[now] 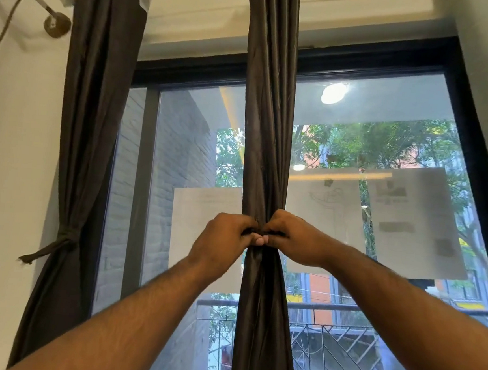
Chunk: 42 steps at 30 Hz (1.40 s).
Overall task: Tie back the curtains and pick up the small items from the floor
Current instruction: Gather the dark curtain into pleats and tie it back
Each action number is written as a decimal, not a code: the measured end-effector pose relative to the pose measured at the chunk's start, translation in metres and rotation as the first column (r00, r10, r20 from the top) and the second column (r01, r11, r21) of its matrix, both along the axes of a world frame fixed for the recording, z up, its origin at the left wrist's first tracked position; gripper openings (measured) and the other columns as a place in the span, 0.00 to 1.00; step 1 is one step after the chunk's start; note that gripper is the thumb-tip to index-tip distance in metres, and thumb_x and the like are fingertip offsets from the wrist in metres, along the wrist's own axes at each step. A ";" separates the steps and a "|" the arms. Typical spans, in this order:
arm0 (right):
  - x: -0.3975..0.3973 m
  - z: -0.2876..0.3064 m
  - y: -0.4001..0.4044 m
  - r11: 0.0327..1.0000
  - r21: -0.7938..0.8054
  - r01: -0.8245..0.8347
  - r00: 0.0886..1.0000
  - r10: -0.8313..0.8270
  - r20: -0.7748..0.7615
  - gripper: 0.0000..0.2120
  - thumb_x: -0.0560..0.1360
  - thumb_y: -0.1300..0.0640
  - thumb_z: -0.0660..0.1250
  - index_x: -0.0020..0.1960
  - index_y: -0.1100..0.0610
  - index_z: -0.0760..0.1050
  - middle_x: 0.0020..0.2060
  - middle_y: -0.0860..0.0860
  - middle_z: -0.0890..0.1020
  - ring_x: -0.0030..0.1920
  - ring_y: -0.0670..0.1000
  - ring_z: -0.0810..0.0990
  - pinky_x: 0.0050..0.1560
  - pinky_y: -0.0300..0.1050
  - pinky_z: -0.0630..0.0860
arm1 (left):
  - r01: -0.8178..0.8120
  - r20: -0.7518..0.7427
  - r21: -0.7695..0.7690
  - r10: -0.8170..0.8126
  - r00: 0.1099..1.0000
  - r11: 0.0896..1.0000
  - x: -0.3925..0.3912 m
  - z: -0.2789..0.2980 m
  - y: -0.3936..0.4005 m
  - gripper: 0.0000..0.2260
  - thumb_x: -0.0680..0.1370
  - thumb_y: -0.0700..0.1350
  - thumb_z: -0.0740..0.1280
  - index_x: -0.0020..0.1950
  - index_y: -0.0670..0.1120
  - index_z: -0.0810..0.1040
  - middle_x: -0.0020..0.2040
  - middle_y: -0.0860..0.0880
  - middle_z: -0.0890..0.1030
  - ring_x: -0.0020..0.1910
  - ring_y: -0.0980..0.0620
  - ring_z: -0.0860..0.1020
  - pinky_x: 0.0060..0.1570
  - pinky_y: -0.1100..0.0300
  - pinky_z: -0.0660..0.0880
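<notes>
A dark brown curtain (267,128) hangs gathered in a narrow column in front of the window's middle. My left hand (220,239) and my right hand (294,238) meet at its waist, fingers curled, each pinching an end of a dark tie-back strap (255,230) wrapped around the bunched cloth. A second brown curtain (92,112) hangs at the left, cinched by its own knotted tie-back (61,241) with a loose end sticking out to the left. The floor and any small items on it are out of view.
A large black-framed window (365,65) fills the view, with paper sheets (411,217) stuck on the glass. A curtain rod and bracket (46,5) are fixed to the white wall at top left. A balcony railing (335,340) shows outside.
</notes>
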State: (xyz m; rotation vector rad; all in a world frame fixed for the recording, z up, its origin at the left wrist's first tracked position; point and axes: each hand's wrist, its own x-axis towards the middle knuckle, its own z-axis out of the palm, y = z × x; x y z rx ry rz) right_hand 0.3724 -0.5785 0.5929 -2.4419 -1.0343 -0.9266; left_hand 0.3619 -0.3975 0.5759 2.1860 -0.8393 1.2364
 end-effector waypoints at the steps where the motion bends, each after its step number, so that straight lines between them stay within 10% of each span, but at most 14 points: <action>1: -0.002 0.003 -0.001 0.999 0.040 -0.027 0.993 0.031 -0.117 0.08 0.78 0.57 0.65 0.46 0.63 0.76 0.45 0.49 0.69 0.43 0.45 0.70 0.44 0.40 0.68 | 0.033 0.014 0.023 -0.033 0.999 0.999 0.002 -0.002 0.000 0.04 0.75 0.46 0.73 0.46 0.48 0.85 0.39 0.53 0.84 0.39 0.58 0.80 0.42 0.59 0.77; 5: -0.004 0.005 -0.007 1.000 0.001 0.004 0.939 -0.003 -0.344 0.09 0.72 0.61 0.69 0.48 0.63 0.71 0.51 0.49 0.66 0.42 0.45 0.69 0.39 0.39 0.69 | 0.055 -0.030 0.068 -0.053 0.998 0.996 0.009 -0.001 -0.001 0.03 0.76 0.45 0.71 0.45 0.47 0.83 0.39 0.52 0.83 0.39 0.55 0.80 0.44 0.54 0.78; 9: 0.013 -0.011 -0.009 0.995 0.077 -0.056 0.994 0.048 0.097 0.18 0.65 0.58 0.75 0.50 0.55 0.71 0.49 0.48 0.69 0.44 0.44 0.70 0.41 0.38 0.71 | 0.020 -0.178 0.054 -0.010 0.984 0.998 0.008 0.010 -0.003 0.07 0.79 0.44 0.66 0.42 0.46 0.79 0.39 0.46 0.82 0.40 0.48 0.79 0.46 0.48 0.78; 13: 0.011 -0.033 -0.010 0.998 0.069 0.002 0.833 -0.040 0.551 0.19 0.66 0.55 0.76 0.50 0.50 0.70 0.47 0.48 0.74 0.43 0.51 0.75 0.33 0.47 0.76 | 0.067 -0.325 -0.039 -0.076 0.943 0.997 -0.002 0.020 -0.007 0.10 0.81 0.41 0.64 0.40 0.44 0.78 0.35 0.48 0.76 0.35 0.54 0.73 0.39 0.60 0.70; 17: 0.009 -0.038 -0.011 0.995 -0.041 0.088 0.733 -0.036 0.680 0.08 0.74 0.53 0.66 0.51 0.52 0.73 0.43 0.53 0.76 0.38 0.55 0.76 0.26 0.49 0.75 | 0.074 -0.347 -0.047 -0.086 0.934 0.996 -0.007 0.024 -0.009 0.11 0.80 0.42 0.65 0.42 0.37 0.81 0.35 0.46 0.77 0.34 0.54 0.72 0.40 0.61 0.70; 24: 0.001 -0.030 -0.034 0.987 -0.151 0.047 0.825 0.047 0.563 0.12 0.75 0.51 0.59 0.48 0.57 0.77 0.41 0.53 0.77 0.41 0.56 0.78 0.34 0.51 0.77 | 0.111 -0.088 -0.336 -0.149 0.985 0.935 -0.002 -0.004 0.008 0.14 0.81 0.45 0.64 0.44 0.37 0.82 0.30 0.46 0.78 0.25 0.57 0.71 0.29 0.64 0.70; 34: -0.016 -0.027 -0.039 0.956 -0.291 -0.024 0.900 0.147 0.410 0.03 0.74 0.59 0.68 0.43 0.58 0.76 0.37 0.45 0.70 0.36 0.45 0.70 0.40 0.39 0.67 | 0.043 -0.114 -0.386 -0.094 0.989 0.922 0.008 -0.019 0.035 0.12 0.80 0.46 0.66 0.44 0.39 0.82 0.30 0.46 0.76 0.27 0.52 0.72 0.30 0.61 0.71; 38: -0.016 -0.042 -0.039 0.989 -0.047 -0.138 0.959 0.145 0.242 0.09 0.76 0.55 0.66 0.43 0.61 0.74 0.36 0.49 0.73 0.37 0.46 0.72 0.39 0.35 0.71 | 0.083 -0.181 -0.461 -0.186 0.966 0.884 -0.004 -0.028 0.026 0.13 0.81 0.50 0.63 0.52 0.41 0.80 0.35 0.45 0.79 0.29 0.52 0.75 0.28 0.61 0.72; 42: -0.018 -0.067 -0.027 0.846 0.455 -0.279 0.950 0.311 0.005 0.04 0.77 0.62 0.67 0.48 0.64 0.75 0.40 0.58 0.79 0.40 0.52 0.80 0.38 0.46 0.82 | 0.168 -0.472 -0.562 -0.482 0.738 0.810 -0.015 -0.059 0.005 0.23 0.79 0.64 0.56 0.68 0.52 0.66 0.56 0.51 0.80 0.51 0.49 0.82 0.46 0.50 0.81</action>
